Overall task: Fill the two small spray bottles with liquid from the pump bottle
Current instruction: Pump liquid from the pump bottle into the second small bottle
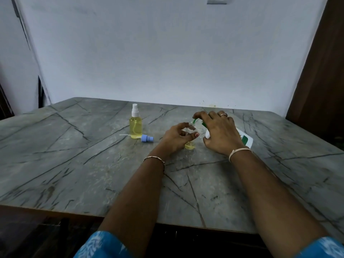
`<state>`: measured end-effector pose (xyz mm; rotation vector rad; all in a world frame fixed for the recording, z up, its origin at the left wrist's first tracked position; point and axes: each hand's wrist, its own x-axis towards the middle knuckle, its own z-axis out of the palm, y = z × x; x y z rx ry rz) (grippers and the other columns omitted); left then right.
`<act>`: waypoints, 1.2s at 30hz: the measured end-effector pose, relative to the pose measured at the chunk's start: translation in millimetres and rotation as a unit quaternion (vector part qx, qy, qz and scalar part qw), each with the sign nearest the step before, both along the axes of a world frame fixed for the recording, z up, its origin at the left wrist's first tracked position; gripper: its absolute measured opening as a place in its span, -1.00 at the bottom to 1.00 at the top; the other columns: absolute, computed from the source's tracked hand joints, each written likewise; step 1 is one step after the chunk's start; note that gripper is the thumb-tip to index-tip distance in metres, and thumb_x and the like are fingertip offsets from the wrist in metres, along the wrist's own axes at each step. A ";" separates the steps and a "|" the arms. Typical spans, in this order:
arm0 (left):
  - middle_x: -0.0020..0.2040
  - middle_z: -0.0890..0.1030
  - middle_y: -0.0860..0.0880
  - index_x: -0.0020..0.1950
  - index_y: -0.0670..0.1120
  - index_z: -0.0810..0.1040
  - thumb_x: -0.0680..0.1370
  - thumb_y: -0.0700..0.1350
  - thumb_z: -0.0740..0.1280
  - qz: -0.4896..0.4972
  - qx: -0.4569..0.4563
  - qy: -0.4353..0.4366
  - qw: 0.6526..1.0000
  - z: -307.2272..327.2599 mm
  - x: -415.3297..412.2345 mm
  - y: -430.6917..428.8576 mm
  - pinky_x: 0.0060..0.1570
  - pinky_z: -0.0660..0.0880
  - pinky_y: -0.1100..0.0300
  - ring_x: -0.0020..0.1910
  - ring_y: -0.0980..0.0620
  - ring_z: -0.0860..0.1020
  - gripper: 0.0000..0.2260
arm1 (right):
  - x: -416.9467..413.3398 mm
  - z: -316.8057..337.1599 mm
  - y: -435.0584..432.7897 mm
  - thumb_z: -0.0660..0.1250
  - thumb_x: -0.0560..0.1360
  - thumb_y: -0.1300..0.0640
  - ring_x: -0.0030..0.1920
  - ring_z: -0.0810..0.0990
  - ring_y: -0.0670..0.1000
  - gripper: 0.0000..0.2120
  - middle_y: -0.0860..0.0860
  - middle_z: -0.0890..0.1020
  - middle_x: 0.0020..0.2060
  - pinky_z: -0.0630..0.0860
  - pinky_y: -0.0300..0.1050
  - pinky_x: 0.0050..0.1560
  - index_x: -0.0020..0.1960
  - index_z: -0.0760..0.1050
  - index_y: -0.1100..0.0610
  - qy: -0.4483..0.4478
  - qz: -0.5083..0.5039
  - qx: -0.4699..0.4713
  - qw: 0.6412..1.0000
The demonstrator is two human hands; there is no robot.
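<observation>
Left hand (175, 138) fingers clamp the small bottle (190, 145). Right hand (221, 133) fingers grip the pump bottle (246, 140) at 3 o'clock. A misaligned nozzle (195, 120) could spill.

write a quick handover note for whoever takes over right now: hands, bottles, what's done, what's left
Left hand: grips the open small bottle, upright.
Right hand: holds the pump bottle tilted, its green nozzle at the open bottle's mouth.
Filled spray bottle: stands to the left with its white sprayer on.
Blue spray cap: lies on the table beside it, tube attached.
Done: one bottle filled and capped.
Left: the held bottle has only a little yellow liquid at the bottom; finish filling it, then fit the blue cap.
</observation>
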<state>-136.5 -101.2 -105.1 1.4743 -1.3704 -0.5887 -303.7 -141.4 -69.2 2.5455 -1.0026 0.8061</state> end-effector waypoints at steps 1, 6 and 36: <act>-0.01 0.65 -0.12 0.12 0.12 0.53 0.43 0.12 0.45 0.001 0.002 -0.002 1.000 0.1 -0.4 0.3 0.04 0.57 -0.01 -0.09 -0.02 0.61 -0.70 | -0.8 -0.3 -0.7 0.40 0.36 0.09 0.19 0.43 0.17 -0.35 0.05 0.52 0.15 0.39 0.13 0.18 0.36 0.20 -0.14 0.006 -0.003 -0.005 1.000; -0.01 0.63 -0.11 0.10 0.12 0.54 0.43 0.12 0.45 0.004 0.003 0.006 1.000 0.9 -1.8 0.3 0.04 0.55 0.01 -0.07 -0.04 0.58 -0.72 | -4.2 -1.8 -1.8 0.38 0.40 0.06 0.22 0.42 0.17 -0.24 0.07 0.50 0.17 0.39 0.14 0.20 0.48 0.09 -0.19 0.035 -0.010 -0.010 0.999; 0.08 0.64 -0.02 0.34 0.05 0.36 0.36 0.02 0.54 0.026 0.021 -0.126 0.992 5.8 -8.2 15.5 0.14 0.54 0.04 0.03 0.01 0.61 -0.39 | 2.2 -2.5 -2.8 0.40 0.37 0.06 0.22 0.42 0.17 -0.24 0.06 0.50 0.16 0.39 0.13 0.19 0.46 0.11 -0.18 0.037 -0.004 -0.014 0.999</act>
